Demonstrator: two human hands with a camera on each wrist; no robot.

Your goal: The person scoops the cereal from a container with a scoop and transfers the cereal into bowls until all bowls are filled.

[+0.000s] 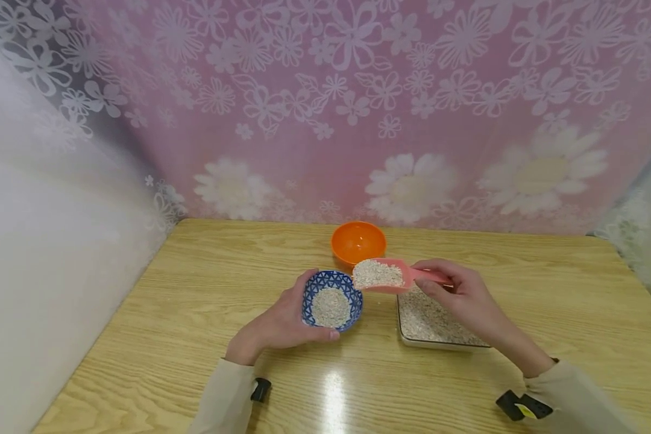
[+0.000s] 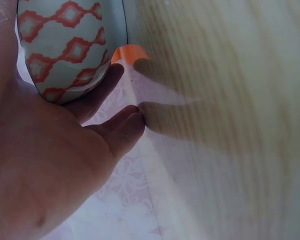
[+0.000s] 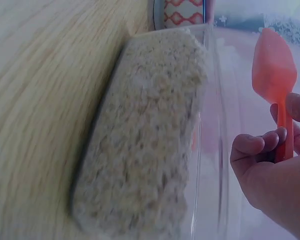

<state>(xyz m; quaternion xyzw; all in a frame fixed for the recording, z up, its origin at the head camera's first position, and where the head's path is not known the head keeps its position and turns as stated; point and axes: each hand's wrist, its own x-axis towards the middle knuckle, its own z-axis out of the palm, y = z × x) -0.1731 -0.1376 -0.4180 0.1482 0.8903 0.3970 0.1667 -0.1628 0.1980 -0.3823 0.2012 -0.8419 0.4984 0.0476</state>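
At the lower centre of the head view, a person's left hand (image 1: 287,319) cups a small blue-patterned bowl (image 1: 332,299), fingers curved around its near and left side and the thumb along its lower rim. The bowl stands on the wooden table (image 1: 195,337) and holds a shallow heap of pale grain. The left wrist view shows the same grip from below: the bowl's outer wall (image 2: 65,45), white with red diamond shapes, rests against the palm and fingers (image 2: 120,130) in the upper left of the frame, with a sliver of orange just beyond.

Right of centre, the right hand (image 1: 461,295) pinches the handle of a pink scoop (image 1: 382,275) between thumb and curled fingers. The scoop is heaped with grain and hovers level, its front lip just over the bowl's upper right rim. In the right wrist view the scoop (image 3: 275,75) sits at the upper right, its handle gripped by the fingers (image 3: 255,145) at the lower right.

Below the scoop and hand, a clear rectangular container (image 1: 439,325) lies on the table just right of the bowl, its floor covered with the same grain (image 3: 150,140).

Farther back, an orange bowl (image 1: 358,242) stands just behind the scoop, near the table's far edge. A pink flowered curtain (image 1: 358,108) fills the upper frame.
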